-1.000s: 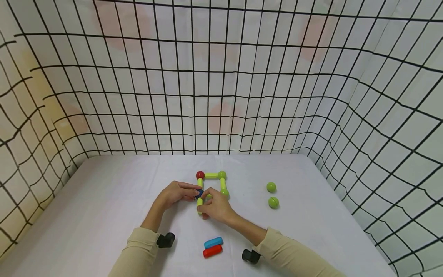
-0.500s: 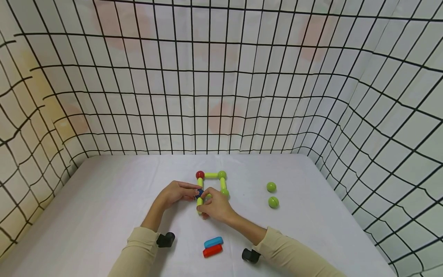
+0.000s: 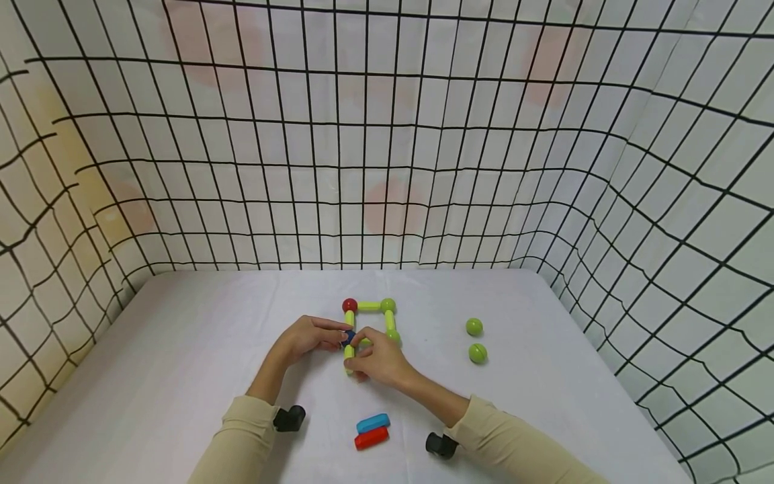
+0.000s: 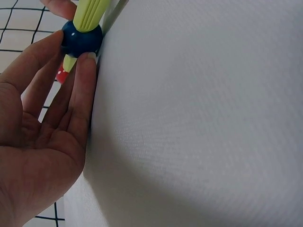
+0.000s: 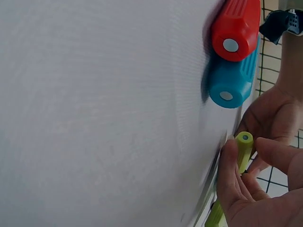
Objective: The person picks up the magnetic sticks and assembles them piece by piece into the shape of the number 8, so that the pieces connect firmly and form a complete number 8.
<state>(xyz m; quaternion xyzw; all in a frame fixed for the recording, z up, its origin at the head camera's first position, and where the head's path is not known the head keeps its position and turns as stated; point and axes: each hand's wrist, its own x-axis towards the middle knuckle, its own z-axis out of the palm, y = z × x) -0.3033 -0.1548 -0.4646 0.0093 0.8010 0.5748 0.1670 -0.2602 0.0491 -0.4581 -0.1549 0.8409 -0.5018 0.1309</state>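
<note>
A square of yellow-green magnetic rods (image 3: 369, 306) lies on the white table, with a red ball (image 3: 349, 306), green balls (image 3: 388, 305) and a dark blue ball (image 4: 78, 42) at its corners. My left hand (image 3: 310, 334) grips the blue ball between thumb and fingers from the left. From that ball another yellow-green rod (image 5: 244, 149) points toward me, and my right hand (image 3: 379, 359) pinches it between thumb and fingertips. Its free end shows in the right wrist view. The right hand partly hides the square's near side.
Two loose green balls (image 3: 476, 341) lie to the right of the square. Nearer to me, a blue rod (image 3: 373, 423) and a red rod (image 3: 371, 439) lie side by side. Black netting (image 3: 387, 168) over white cloth stands behind and at both sides of the table.
My right forearm has shifted very slightly to the right. Both hands keep their grip on the blue ball and the rod, and the other pieces lie where they were.
</note>
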